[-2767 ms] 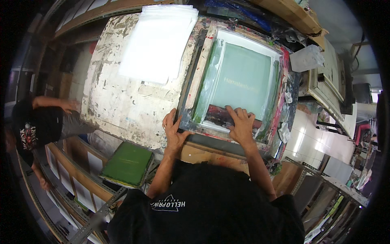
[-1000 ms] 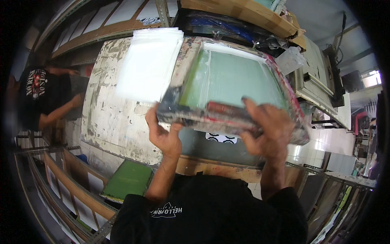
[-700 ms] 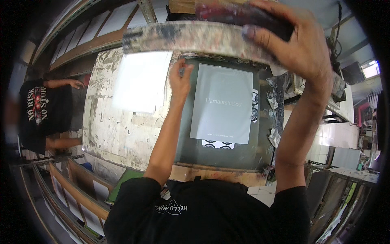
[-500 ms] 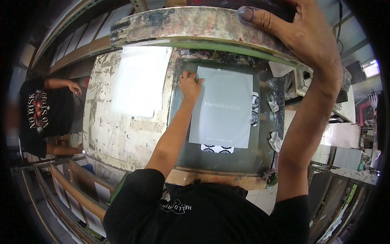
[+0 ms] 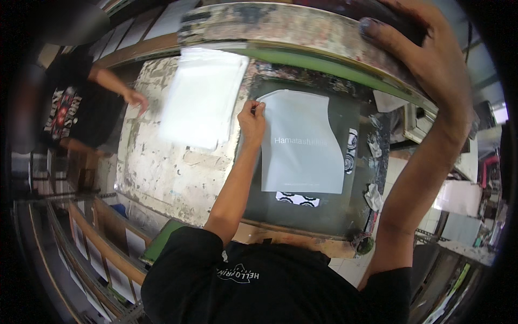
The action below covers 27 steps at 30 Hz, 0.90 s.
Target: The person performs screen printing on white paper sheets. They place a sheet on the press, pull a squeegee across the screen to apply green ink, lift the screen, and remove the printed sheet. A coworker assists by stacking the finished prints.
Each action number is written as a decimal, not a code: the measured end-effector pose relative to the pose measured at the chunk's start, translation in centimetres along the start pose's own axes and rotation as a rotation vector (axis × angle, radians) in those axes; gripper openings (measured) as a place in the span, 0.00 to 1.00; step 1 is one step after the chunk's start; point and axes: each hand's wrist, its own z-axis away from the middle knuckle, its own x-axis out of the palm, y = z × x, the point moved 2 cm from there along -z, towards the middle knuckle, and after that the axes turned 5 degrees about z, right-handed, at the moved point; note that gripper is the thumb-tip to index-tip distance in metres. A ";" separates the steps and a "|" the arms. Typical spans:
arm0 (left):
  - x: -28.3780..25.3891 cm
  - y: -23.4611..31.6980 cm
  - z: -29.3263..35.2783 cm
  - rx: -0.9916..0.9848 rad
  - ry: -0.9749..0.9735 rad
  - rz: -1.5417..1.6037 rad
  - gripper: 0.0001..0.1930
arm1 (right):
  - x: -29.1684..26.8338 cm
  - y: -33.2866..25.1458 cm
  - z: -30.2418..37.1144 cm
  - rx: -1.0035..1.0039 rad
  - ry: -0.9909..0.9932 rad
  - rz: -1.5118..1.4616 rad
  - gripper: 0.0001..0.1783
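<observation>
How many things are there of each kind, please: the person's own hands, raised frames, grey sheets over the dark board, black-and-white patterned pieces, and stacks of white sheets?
Own hands: 2 (left hand, right hand)
Raised frame: 1
Grey sheet: 1
Patterned pieces: 2 (right piece, near piece)
Stack of white sheets: 1
Total: 7

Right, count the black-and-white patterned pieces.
2: one black-and-white patterned piece by the near edge of the grey translucent sheet, a second patterned piece to its right. More may hide under the sheet.
</observation>
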 end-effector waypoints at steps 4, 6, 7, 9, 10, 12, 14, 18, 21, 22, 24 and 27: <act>-7.4 -1.0 -0.6 -0.056 0.176 0.014 0.08 | 0.2 5.7 0.0 0.028 -0.095 -0.024 0.25; -12.2 -2.3 -0.7 -0.079 0.269 -0.013 0.08 | 0.3 7.1 -0.1 -0.001 -0.098 -0.070 0.26; -14.6 -3.0 -0.7 -0.069 0.318 -0.041 0.08 | 0.5 6.7 -0.1 0.028 -0.102 -0.091 0.26; -20.1 -5.3 -0.5 -0.020 0.431 -0.068 0.08 | 0.9 5.5 -0.2 0.075 -0.109 -0.135 0.26; -22.4 -5.9 -0.2 -0.057 0.494 -0.069 0.09 | 0.9 5.9 -0.1 0.053 -0.089 -0.168 0.27; -28.7 -8.2 0.3 -0.097 0.601 -0.135 0.10 | 1.0 6.3 -0.2 0.017 -0.059 -0.199 0.27; -32.3 -8.3 1.1 -0.146 0.711 -0.242 0.14 | 1.2 6.5 -0.1 0.010 -0.041 -0.162 0.28; -32.7 -3.2 1.9 0.004 0.943 -0.781 0.24 | 1.0 7.1 -0.1 0.010 -0.079 -0.169 0.28; -29.3 0.0 1.2 0.460 0.618 -0.783 0.18 | 0.8 7.1 -0.1 0.011 -0.100 -0.168 0.28; -27.3 0.3 0.9 0.499 0.444 -0.744 0.13 | 0.7 7.0 -0.1 0.021 -0.100 -0.172 0.28; -22.7 2.0 0.5 0.530 0.211 -0.741 0.13 | 0.8 6.8 -0.2 0.025 -0.096 -0.168 0.28; -19.5 0.1 -0.2 0.404 0.025 -0.876 0.15 | 0.8 6.4 -0.4 0.010 -0.079 -0.156 0.28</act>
